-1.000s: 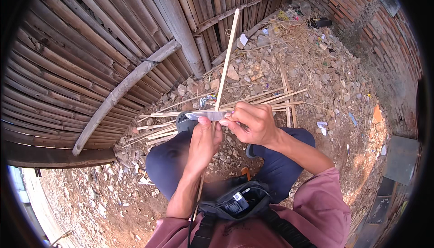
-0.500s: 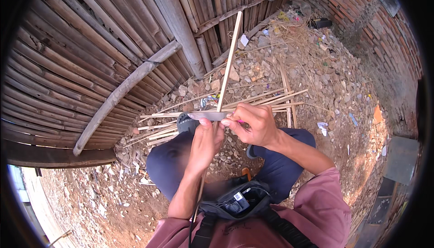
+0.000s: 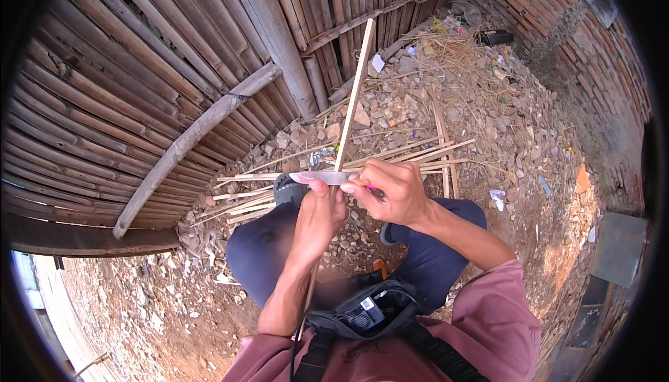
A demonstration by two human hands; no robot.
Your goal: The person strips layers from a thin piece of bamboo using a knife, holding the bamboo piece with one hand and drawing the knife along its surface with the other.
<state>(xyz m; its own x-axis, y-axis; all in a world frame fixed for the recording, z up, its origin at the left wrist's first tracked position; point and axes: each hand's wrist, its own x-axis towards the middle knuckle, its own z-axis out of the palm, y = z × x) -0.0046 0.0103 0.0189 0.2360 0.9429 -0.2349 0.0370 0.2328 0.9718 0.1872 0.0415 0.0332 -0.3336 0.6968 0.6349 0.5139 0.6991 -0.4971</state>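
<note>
At the centre of the frame, we see a right hand [image 3: 394, 190] clenched round a knife [image 3: 322, 178], its handle mostly hidden, the blade pointing left. Just left of it, a left hand [image 3: 316, 219] grips 1 pale strip [image 3: 356, 96], thumb against the blade. The strip rises toward the top centre and runs down past the left forearm [image 3: 284, 297], the blade lying across it. We judge this piece partway worked: its upper length looks clean and pale, the lower part darker (shade may explain that). Beyond the hands, several loose strips [image 3: 254, 207] lie across mid-frame on stony ground [image 3: 502, 124]; whether those are finished, we cannot tell. A bamboo wall [image 3: 139, 103] fills the upper left, a brick wall [image 3: 599, 75] the upper right.
</note>
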